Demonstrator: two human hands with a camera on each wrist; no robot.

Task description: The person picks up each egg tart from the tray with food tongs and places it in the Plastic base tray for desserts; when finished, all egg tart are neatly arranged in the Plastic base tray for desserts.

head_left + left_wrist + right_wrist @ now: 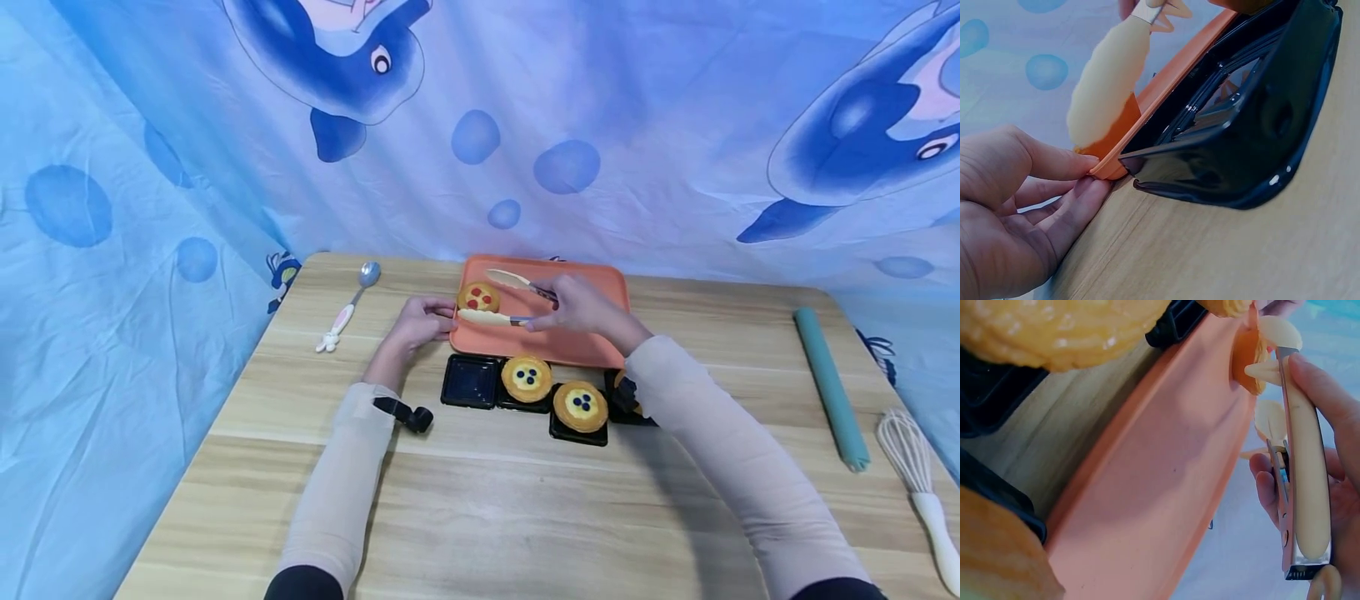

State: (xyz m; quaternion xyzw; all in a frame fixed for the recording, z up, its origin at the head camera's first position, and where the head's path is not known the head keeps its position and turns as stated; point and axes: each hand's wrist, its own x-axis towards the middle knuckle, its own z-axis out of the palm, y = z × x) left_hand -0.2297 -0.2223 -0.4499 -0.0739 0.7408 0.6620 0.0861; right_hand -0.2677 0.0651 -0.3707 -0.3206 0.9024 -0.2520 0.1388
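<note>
An orange tray (487,340) lies at the back of the table, and my left hand (423,321) pinches its left rim between thumb and fingers. In my right hand (581,307) is a pair of tongs (1310,469) with cream-coloured tips. Their two arms are spread around a tart (478,297) with red toppings at the tray's left end. The lower tip (483,317) lies along the tart's near side, the other beyond it. Whether the tips touch the tart, I cannot tell. Just below the left hand's side of the tray stands a black square box (1210,162) with its bottom showing.
Two blueberry-topped tarts (527,379) sit on black boxes in front of the tray. Another tart on a black box (633,417) is partly hidden by the right sleeve. A spoon (348,307) lies left; a green rolling pin (831,387) and a whisk (918,492) lie right.
</note>
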